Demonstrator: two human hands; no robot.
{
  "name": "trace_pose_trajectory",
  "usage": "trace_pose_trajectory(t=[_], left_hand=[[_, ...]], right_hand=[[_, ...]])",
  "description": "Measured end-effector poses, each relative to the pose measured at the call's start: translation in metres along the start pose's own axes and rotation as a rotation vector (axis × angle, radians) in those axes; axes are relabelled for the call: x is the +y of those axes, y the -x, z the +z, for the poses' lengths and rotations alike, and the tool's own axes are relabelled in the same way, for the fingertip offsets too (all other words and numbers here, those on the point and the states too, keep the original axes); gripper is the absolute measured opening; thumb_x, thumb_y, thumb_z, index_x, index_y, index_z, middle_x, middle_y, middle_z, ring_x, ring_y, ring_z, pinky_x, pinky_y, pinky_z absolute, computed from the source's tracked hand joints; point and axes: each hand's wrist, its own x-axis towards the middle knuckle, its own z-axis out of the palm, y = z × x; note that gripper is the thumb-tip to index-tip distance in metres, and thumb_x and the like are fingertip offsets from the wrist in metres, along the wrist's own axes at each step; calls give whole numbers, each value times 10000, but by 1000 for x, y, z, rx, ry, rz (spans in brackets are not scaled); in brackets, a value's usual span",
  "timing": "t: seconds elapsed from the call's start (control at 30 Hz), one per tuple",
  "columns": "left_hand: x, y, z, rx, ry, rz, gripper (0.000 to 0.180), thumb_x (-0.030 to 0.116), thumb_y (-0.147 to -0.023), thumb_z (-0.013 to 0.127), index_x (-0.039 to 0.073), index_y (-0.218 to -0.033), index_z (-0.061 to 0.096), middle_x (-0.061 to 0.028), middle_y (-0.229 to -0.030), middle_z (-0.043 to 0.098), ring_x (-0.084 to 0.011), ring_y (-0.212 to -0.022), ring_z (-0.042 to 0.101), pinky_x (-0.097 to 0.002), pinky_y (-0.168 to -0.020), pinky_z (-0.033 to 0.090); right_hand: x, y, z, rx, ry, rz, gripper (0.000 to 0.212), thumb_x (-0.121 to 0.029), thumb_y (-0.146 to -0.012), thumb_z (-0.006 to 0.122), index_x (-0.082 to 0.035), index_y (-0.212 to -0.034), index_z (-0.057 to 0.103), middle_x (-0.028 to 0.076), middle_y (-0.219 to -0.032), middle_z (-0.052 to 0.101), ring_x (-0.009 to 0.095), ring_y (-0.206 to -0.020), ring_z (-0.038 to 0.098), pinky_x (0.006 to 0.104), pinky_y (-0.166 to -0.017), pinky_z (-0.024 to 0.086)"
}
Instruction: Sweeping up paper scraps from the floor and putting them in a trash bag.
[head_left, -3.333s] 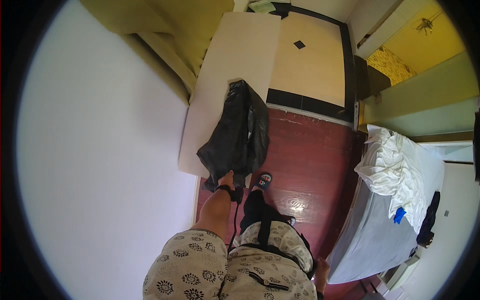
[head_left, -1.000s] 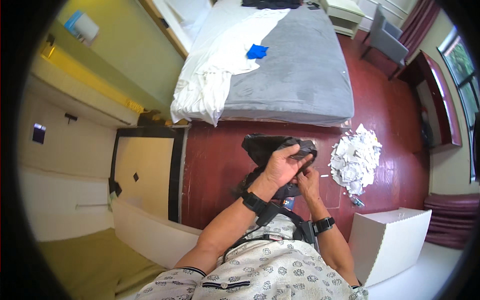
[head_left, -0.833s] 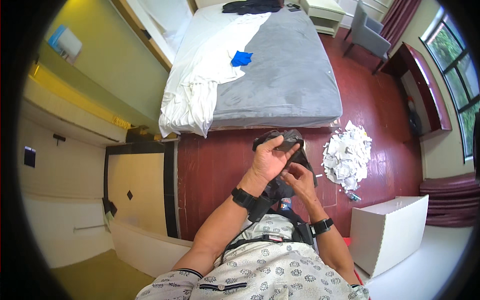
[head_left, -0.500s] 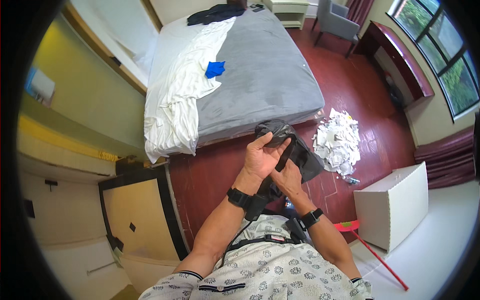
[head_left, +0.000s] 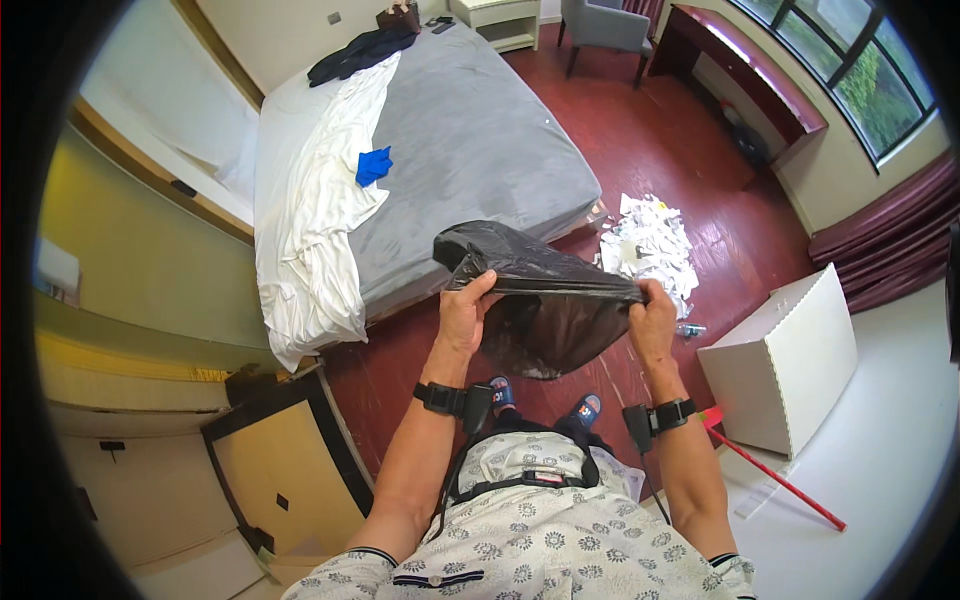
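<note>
A thin black plastic bag (head_left: 555,330) is stretched wide in front of me, above the red floor. My left hand (head_left: 464,312) pinches its edge at one side. My right hand (head_left: 652,318) grips the opposite end of that edge, so the rim is pulled taut between them. Part of the bag billows up over the foot of the bed. Just beyond my right hand, a heap of white paper scraps (head_left: 650,245) lies on the floor. A clear plastic bottle (head_left: 690,329) lies at the near side of the heap.
The bed (head_left: 480,130) carries a white sheet (head_left: 310,220), a blue cloth (head_left: 374,166) and dark clothing (head_left: 362,55). At right stands a white box-shaped cabinet (head_left: 780,370), with a red-handled tool (head_left: 780,480) beside it. My slippered feet (head_left: 586,408) are below the bag.
My hands have moved apart, the left to the left and the right to the right. The bunched bag is now spread out between them. The view has shifted slightly right.
</note>
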Motion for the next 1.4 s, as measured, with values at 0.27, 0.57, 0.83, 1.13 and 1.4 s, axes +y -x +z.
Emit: trace_pose_trajectory(t=[0.27,0.57,0.83,1.13,1.4], left_hand=[[-27,6,18,268,-972,421,511,151,-833,735,-17,-1288,574,-166,-1223,627,-296,-1128,605,-400,-966,480],[-84,-18,-5,848,-1453,252,1152,198,-731,857,-2,-1561,84,-294,-1510,331,-398,-1389,378,-504,-1157,288],[-196,-48,-63,459,-173,-250,441,170,-854,760,-20,-1216,595,-126,-1096,671,-291,-900,677,-410,-805,563],[-174,-34,-22,415,-792,-142,222,161,-901,736,-1,-1052,715,-49,-964,701,-179,-869,639,-337,-793,500],[-165,-14,55,180,-1029,-49,347,256,-947,673,-52,-1105,695,-53,-991,688,-143,-922,582,-313,-836,458]], right_hand=[[-2,-17,-74,202,-246,-87,411,89,-738,446,2,-1085,649,160,-854,702,268,-778,700,349,-734,537],[31,-4,-153,295,-214,-99,427,107,-742,447,7,-1104,650,134,-885,701,191,-789,674,300,-745,525],[37,13,-197,295,-287,-87,410,124,-757,484,-13,-1096,669,124,-920,712,180,-837,691,297,-775,530],[175,79,-236,361,-193,419,291,91,-837,508,-1,-1059,672,69,-762,668,127,-572,619,284,-549,495],[266,143,-238,479,-157,444,240,71,-830,521,6,-1000,677,86,-718,668,166,-441,581,303,-414,447]])
